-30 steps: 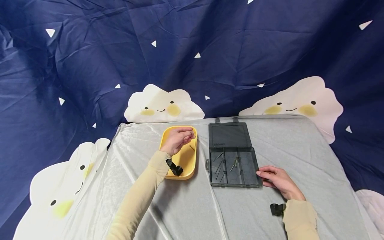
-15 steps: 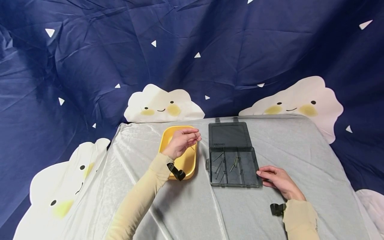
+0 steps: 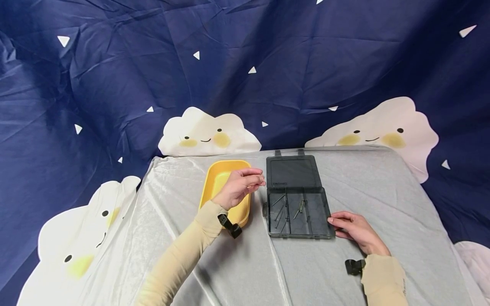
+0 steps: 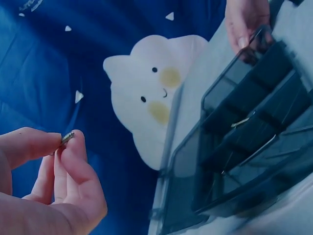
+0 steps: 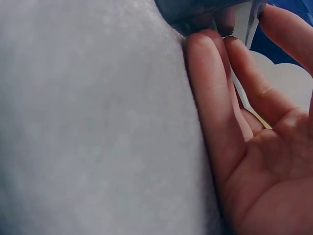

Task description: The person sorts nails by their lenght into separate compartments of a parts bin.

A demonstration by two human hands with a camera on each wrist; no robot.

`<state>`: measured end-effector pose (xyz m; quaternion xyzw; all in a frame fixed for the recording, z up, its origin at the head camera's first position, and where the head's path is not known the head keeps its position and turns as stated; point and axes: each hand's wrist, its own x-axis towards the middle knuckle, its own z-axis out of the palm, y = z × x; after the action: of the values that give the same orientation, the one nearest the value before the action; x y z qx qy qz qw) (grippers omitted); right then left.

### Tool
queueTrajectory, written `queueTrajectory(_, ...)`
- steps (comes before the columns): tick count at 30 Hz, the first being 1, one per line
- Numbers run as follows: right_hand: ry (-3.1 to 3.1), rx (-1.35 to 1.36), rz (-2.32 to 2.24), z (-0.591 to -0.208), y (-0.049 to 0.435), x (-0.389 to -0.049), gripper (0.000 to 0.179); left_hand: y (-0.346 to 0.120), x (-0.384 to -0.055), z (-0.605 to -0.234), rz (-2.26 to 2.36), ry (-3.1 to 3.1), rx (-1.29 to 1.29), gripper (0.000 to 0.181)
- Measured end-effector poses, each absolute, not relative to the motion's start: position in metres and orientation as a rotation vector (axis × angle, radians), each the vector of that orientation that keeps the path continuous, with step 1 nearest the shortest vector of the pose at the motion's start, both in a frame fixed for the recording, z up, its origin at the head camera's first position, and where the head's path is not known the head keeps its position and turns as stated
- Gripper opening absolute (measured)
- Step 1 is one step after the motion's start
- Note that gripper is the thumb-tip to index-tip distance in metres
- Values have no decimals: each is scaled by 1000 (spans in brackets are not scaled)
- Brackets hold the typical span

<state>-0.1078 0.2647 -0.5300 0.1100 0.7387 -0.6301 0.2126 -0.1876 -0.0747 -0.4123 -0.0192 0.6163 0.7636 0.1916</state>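
My left hand (image 3: 241, 187) pinches a small metal screw (image 4: 67, 137) between thumb and fingertips; its threaded end shows in the left wrist view. That hand is above the right rim of a yellow tray (image 3: 206, 191), left of a dark see-through compartment box (image 3: 317, 212). The box lies with its lid (image 3: 292, 172) folded back. Several long screws (image 3: 279, 216) lie in its left compartment, and a few shorter brass-coloured ones (image 3: 300, 207) in the middle. My right hand (image 3: 356, 229) holds the box's near right corner, thumb at the rim and fingers against the side.
A grey cloth (image 3: 306, 272) covers the table. Behind it hangs a dark blue curtain (image 3: 229, 85) with clouds and white triangles. The left forearm hides part of the yellow tray's near side.
My left hand has moved right with the screw, from over the yellow tray towards the compartment box. The tray has tilted or shifted slightly left. My right hand stays put.
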Motion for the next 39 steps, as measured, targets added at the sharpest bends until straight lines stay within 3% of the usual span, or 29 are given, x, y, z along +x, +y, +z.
queueTrajectory(5, 2050, 299, -1746, -530, 264, -107, 56, -66, -179, -417, 2076, 1778, -58, 35)
queueTrajectory(14, 2063, 312, -1732, -530, 264, -107, 61, -52, -169, -433, 2033, 1773, -79, 26)
queueTrajectory(27, 2058, 302, -1735, -528, 263, -106, 57, -30, -152, -462, 1989, 1730, -51, 38)
queueTrajectory(39, 2046, 301, -1752, -530, 264, -107, 54, -15, -141, -479, 1966, 1740, -56, 25)
